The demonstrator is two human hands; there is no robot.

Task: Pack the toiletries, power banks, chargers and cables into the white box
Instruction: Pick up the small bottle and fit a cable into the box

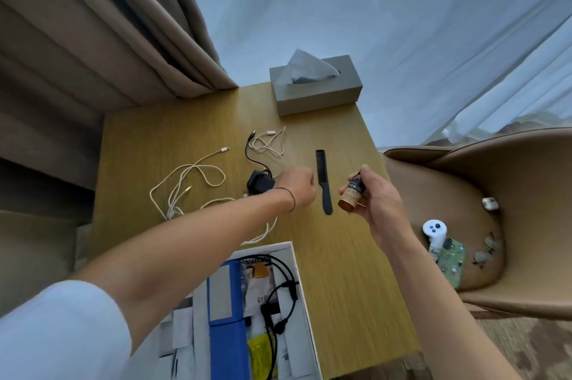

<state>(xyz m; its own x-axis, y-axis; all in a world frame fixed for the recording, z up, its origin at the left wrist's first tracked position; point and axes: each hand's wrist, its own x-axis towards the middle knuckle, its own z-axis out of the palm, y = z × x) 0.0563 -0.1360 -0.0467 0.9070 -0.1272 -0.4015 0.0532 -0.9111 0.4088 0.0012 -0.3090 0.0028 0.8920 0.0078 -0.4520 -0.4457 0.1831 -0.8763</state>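
My right hand (376, 197) grips a small brown bottle (351, 194) with a dark cap, held above the wooden table (340, 271). My left hand (297, 186) hovers with curled fingers beside a black comb (323, 181), just right of a black charger (258, 183); I cannot see whether it holds anything. White cables (188, 184) and a black cable (252, 147) lie spread on the table. The white box (305, 302) sits at the near edge with a blue item (226, 317), black cables (278, 296) and packets inside.
A grey tissue box (315, 85) stands at the table's far edge. A tan chair (483, 209) to the right holds a white controller (435, 232), a green phone (450, 257) and small items. Curtains hang behind and to the left.
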